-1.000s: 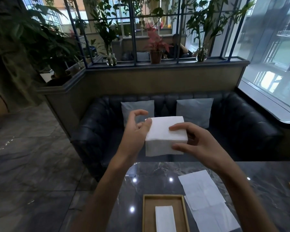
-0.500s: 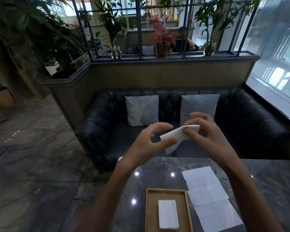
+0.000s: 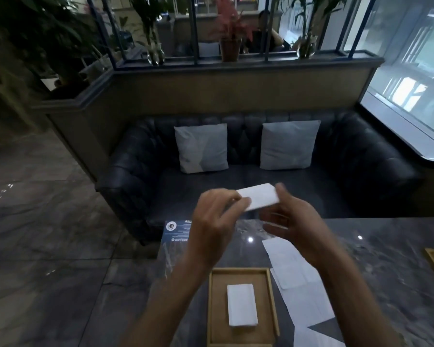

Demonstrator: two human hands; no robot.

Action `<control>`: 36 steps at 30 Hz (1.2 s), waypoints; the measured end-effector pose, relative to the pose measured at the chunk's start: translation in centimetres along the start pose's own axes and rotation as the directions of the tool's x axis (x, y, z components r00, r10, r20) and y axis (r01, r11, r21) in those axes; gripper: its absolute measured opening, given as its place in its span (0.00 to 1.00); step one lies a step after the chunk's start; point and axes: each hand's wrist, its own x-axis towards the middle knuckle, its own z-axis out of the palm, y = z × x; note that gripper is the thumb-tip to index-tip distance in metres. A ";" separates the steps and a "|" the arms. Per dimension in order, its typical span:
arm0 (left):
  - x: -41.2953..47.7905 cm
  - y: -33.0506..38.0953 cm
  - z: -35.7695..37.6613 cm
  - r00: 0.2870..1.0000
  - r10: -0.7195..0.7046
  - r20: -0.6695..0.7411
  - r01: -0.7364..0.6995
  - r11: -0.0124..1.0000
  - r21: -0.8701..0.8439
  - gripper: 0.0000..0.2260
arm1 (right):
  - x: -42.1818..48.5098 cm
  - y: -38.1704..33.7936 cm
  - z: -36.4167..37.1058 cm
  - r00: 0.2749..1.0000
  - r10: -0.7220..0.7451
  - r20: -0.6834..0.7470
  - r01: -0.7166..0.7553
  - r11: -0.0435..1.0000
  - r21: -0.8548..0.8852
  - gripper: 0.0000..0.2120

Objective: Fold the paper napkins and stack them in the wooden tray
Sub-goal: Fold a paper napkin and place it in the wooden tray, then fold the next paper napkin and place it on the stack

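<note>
Napkins, taken from the wooden tray (image 3: 268, 306) outward: one folded napkin (image 3: 242, 304) lies flat inside the tray, roughly at its middle, the long side running away from you. The tray sits on the dark marbled worktop (image 3: 386, 271) close to your body, between your two forearms. Just to the right of the tray, a few unfolded napkins (image 3: 301, 296) lie overlapping on the worktop, partly under your right forearm. Beyond the tray's far left corner, a blue printed card (image 3: 177, 231) rests at the worktop's edge.

Above and beyond the tray, you hold a second folded napkin in the air (image 3: 259, 196), clear of the worktop. Your left hand (image 3: 216, 219) pinches its left end between thumb and fingertips. Your right hand (image 3: 293, 219) is at the napkin's right end, the thumb up against its edge and the fingers curled beneath; motion blur makes it hard to tell how firmly this hand grips. The two hands are close together, with the narrow strip spanning the gap.

Farther beyond the tray stands a dark tufted sofa (image 3: 361, 171) with two grey cushions (image 3: 202, 147). Behind it, a ledge carries potted plants (image 3: 229, 33).
</note>
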 end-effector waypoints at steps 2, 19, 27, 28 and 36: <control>-2.2 0.3 1.0 0.997 0.041 0.059 -0.039 0.999 -0.020 0.11 | 0.8 1.2 0.0 0.997 -0.080 -0.011 0.080 0.994 0.071 0.12; -19.6 -1.1 10.4 -0.046 -0.589 0.807 0.991 -0.126 -0.036 0.04 | 8.8 22.1 -3.9 0.937 0.343 0.070 -0.311 0.907 -0.282 0.15; -29.2 2.0 13.6 -0.312 -0.594 0.742 0.938 -0.067 0.340 0.07 | 7.1 36.8 -4.5 0.831 0.461 -0.310 -0.556 0.697 -0.453 0.17; -29.6 2.0 14.0 -0.322 -0.607 0.727 0.930 -0.060 0.362 0.04 | 7.2 37.4 -4.4 0.837 0.435 -0.333 -0.547 0.685 -0.481 0.16; -29.5 2.7 16.1 -0.368 -0.702 0.610 0.819 0.066 0.570 0.02 | 7.8 39.2 -3.5 0.889 0.258 -0.379 -0.452 0.625 -0.636 0.10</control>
